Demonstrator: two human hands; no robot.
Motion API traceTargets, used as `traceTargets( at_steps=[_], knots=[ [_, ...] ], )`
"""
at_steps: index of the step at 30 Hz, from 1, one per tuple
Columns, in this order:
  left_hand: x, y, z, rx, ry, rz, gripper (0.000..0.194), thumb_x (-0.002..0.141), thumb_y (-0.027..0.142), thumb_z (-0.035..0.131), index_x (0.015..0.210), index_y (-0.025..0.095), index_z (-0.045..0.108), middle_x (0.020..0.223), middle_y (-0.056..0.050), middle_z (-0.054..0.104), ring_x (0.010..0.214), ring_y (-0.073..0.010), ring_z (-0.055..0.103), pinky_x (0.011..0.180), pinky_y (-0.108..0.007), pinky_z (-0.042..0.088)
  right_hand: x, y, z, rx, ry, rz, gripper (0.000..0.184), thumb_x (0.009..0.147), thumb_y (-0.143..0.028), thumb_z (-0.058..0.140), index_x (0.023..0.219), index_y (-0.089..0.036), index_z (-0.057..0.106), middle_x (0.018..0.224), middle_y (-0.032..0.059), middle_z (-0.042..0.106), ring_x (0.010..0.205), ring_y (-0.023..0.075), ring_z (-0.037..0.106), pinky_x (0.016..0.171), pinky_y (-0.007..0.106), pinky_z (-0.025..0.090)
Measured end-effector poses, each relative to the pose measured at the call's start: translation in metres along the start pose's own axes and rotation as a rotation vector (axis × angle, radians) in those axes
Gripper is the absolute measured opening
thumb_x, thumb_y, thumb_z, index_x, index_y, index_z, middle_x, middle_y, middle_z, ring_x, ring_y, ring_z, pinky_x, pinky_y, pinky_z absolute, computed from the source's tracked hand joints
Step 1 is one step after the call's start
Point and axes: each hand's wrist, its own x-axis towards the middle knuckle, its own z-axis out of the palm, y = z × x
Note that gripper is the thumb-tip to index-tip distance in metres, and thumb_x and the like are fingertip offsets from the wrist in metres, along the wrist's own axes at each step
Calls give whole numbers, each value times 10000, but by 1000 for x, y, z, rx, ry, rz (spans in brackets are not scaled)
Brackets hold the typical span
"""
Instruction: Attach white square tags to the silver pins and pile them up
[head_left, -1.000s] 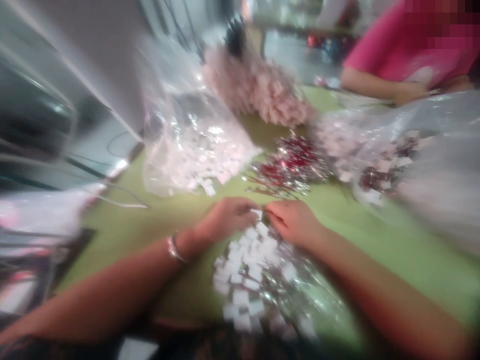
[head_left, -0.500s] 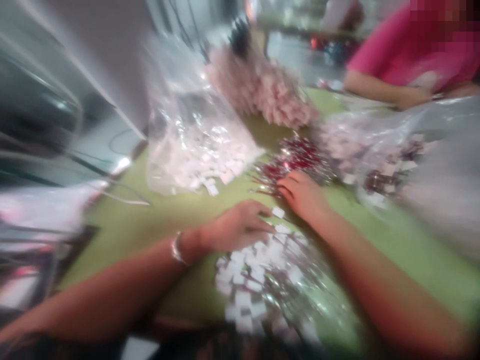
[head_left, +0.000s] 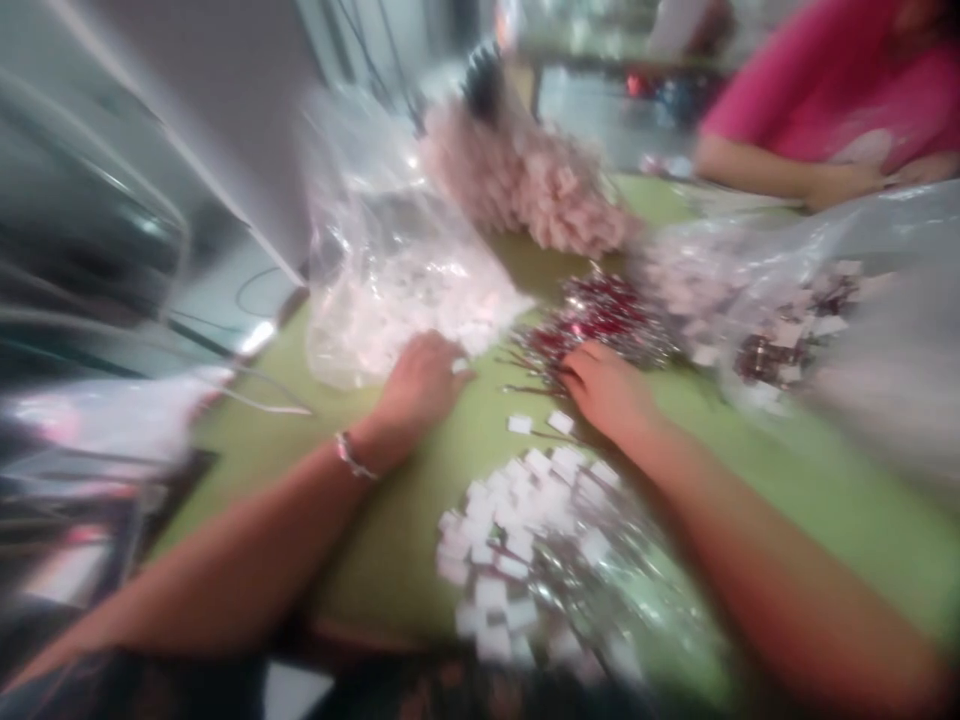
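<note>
Beside the clear plastic bag (head_left: 337,270) of small white pieces, my left hand (head_left: 420,385) has its fingers bent together; a white tag (head_left: 459,366) shows at their tips. My right hand (head_left: 604,385) reaches the near edge of a pile of thin red and silver strands (head_left: 600,310). Its fingers are curled closed, and what lies between them is hidden. Two white-tagged pieces (head_left: 519,424) lie apart on the green table between my hands. Nearer me spreads a heap of strands with white tags (head_left: 517,500), their shiny ends pointing right.
A bunch of pink ruffled material (head_left: 555,195) lies at the back. To the right, a large clear bag (head_left: 885,350) holds tagged pieces. A person in a pink top (head_left: 787,110) works across the green table (head_left: 375,560). A white cord (head_left: 270,400) crosses its left edge.
My hands were together above the tagged heap, then parted. The right moved to the strand pile; the left left a tagged piece on the table and moved up left to the bag.
</note>
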Motion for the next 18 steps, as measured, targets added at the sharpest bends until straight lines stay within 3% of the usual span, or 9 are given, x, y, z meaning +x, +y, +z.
traceTargets(
  at_steps=[5, 8, 11, 13, 18],
  knots=[
    [-3, 2, -4, -80, 51, 13, 208, 858, 268, 590, 1007, 143, 663, 1011, -126, 629, 1002, -274, 545, 931, -444, 427, -2, 7, -3, 45, 125, -54, 180, 931, -248, 480, 901, -188, 647, 987, 78, 642, 906, 213, 566, 667, 295, 376],
    [-10, 13, -11, -394, 128, -95, 244, 857, 275, 594, 1060, 153, 655, 998, -95, 659, 885, -208, 600, 846, -379, 487, -8, 3, -10, 124, 209, -32, 179, 926, -260, 470, 919, -183, 632, 920, 73, 667, 824, 201, 584, 649, 290, 371],
    [-17, 29, -12, -933, 15, -293, 345, 794, 311, 673, 1096, 149, 641, 855, -48, 682, 673, -130, 606, 679, -294, 524, -17, -10, -17, 273, 110, -29, 145, 894, -253, 498, 922, -192, 627, 784, 35, 679, 662, 165, 573, 603, 272, 363],
    [-21, 38, -9, -1187, -88, -370, 417, 736, 304, 729, 1111, 149, 632, 853, -39, 688, 659, -112, 615, 650, -267, 528, -22, -21, -21, 376, 37, -57, 143, 883, -231, 500, 924, -202, 634, 770, 16, 689, 622, 144, 568, 590, 259, 364],
    [-24, 44, -2, -1262, -139, -423, 323, 667, 278, 786, 945, 150, 685, 901, -56, 724, 763, -131, 661, 747, -276, 545, -27, -33, -22, 457, 34, -43, 136, 879, -242, 527, 868, -209, 659, 769, 4, 701, 632, 130, 584, 591, 250, 376]
  ],
)
